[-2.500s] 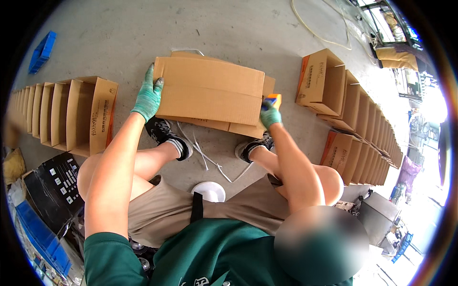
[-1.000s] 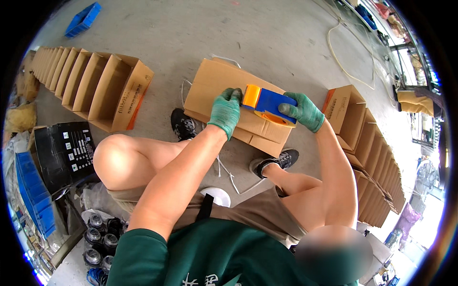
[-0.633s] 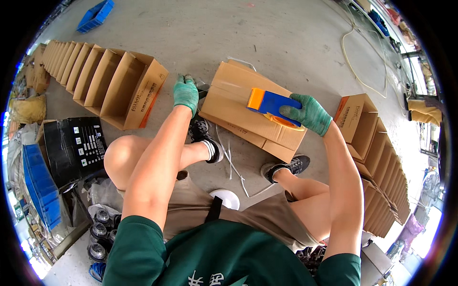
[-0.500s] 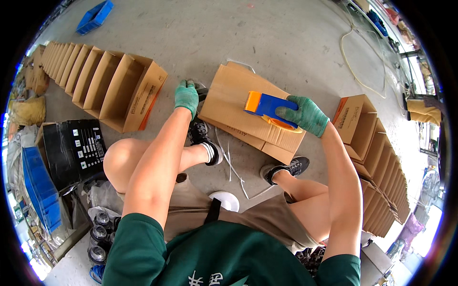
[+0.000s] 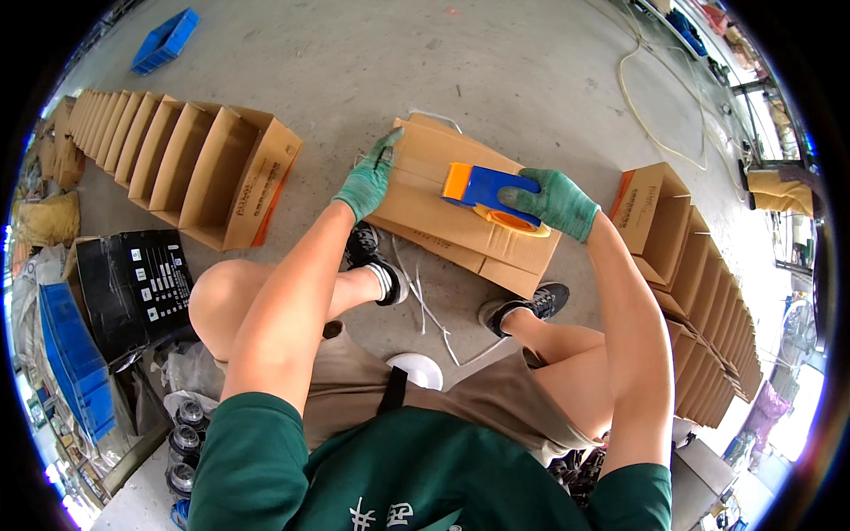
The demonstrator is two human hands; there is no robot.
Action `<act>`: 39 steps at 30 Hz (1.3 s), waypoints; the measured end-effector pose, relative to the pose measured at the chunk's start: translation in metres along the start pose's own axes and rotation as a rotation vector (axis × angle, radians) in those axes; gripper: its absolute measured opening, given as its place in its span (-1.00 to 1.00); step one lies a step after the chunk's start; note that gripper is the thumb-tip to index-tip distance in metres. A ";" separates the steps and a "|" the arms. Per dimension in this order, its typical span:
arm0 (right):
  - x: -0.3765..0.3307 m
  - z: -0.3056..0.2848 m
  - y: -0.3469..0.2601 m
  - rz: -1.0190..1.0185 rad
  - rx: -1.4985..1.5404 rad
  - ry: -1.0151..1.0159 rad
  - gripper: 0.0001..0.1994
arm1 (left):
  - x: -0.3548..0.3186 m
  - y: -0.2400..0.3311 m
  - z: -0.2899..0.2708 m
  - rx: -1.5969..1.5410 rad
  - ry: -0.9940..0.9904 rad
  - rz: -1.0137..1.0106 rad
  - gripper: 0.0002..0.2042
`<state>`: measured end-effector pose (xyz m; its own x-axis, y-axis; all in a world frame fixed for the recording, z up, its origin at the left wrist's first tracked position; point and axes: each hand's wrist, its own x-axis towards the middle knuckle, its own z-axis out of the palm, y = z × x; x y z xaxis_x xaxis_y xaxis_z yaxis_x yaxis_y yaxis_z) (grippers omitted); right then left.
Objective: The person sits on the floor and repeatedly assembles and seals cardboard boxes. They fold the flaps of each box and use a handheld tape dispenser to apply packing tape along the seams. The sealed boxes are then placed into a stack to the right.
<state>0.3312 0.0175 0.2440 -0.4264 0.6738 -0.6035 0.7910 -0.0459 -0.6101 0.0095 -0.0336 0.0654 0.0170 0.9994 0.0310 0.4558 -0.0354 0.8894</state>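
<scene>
A stack of flat, folded cardboard boxes (image 5: 425, 190) lies on the floor in front of me, slightly askew. My left hand (image 5: 370, 177), in a green glove, is at the stack's left edge. Its fingers stretch out along the far left corner of the top box, touching it. My right hand (image 5: 556, 203), also gloved in green, is closed around a blue and yellow tape dispenser (image 5: 496, 195). The dispenser rests on or just above the top box, its orange-yellow end pointing left; exact contact is hard to tell.
Rows of opened cartons stand at left (image 5: 235, 177) and right (image 5: 660, 221). A black printed box (image 5: 133, 283) and a blue bin (image 5: 75, 354) are at my left. White straps (image 5: 429, 310) lie between my shoes. A blue crate (image 5: 165, 41) sits far left; a pale hose (image 5: 651, 124) lies far right.
My left hand has moved right and away from me, from beside the stack onto its left edge, its fingers stretching out. My right hand still holds the tape dispenser in nearly the same place.
</scene>
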 end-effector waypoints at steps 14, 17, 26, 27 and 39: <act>-0.126 -0.096 0.157 0.336 -0.280 0.065 -0.55 | -0.010 0.026 -0.016 -0.022 -0.083 -0.145 -0.35; -0.118 -0.075 0.146 0.398 -0.341 0.096 -0.56 | -0.005 0.030 -0.005 -0.077 -0.115 -0.123 -0.33; -0.051 -0.005 0.140 0.208 -0.377 0.163 -0.43 | 0.002 0.075 0.009 0.914 -0.091 0.117 -0.44; -0.051 -0.005 0.135 0.215 -0.364 0.142 -0.44 | 0.005 0.094 0.019 1.198 -0.144 0.202 -0.47; -0.018 0.082 0.170 0.307 -0.560 0.281 -0.81 | 0.045 0.205 0.184 0.890 -0.749 0.634 -0.59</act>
<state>0.4378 -0.0629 0.1088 -0.0772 0.8602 -0.5041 0.9970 0.0712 -0.0313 0.2671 0.0036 0.1651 0.7949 0.5777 -0.1854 0.6062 -0.7687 0.2040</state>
